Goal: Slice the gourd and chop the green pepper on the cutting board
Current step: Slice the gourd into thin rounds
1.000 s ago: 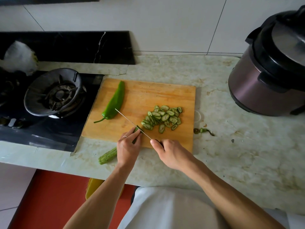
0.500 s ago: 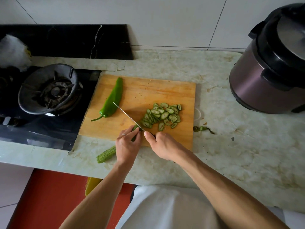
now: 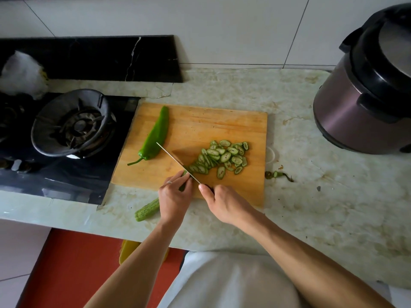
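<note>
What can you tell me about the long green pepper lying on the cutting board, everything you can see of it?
The long glossy green pepper is whole and uncut, smooth-skinned, tapering to a point at its far end and widening toward the near end, where a thin curved green stem sticks out. It lies flat on the left part of the wooden cutting board, slanted, tip pointing away from the person. Neither hand touches it. The tip of the thin steel knife blade sits close to its right side; contact cannot be told.
</note>
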